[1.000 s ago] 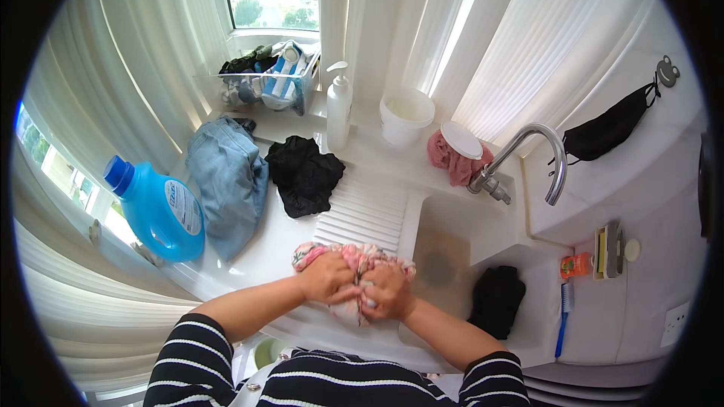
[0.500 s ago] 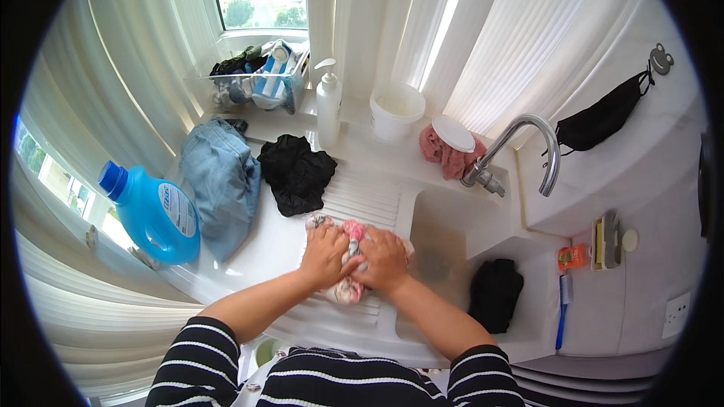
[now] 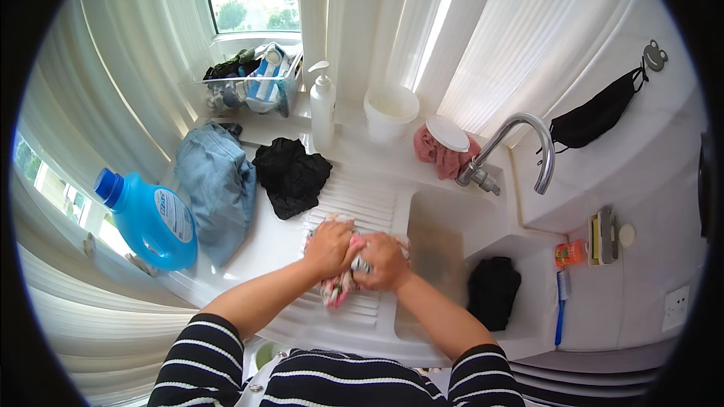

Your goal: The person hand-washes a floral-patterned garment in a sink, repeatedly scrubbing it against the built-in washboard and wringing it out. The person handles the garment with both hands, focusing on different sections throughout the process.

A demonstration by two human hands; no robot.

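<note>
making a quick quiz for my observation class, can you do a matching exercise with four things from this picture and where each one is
Things
1. floral cloth
2. pink cloth
3. black face mask
4. blue bottle

Places
A. hanging from a grey hook on the wall at the right
B. on the ribbed washboard, held by the left hand and right hand
C. at the far left, beside the light blue garment
D. near the faucet, partly beneath a round white lid

Right pairs: 1-B, 2-D, 3-A, 4-C
</note>
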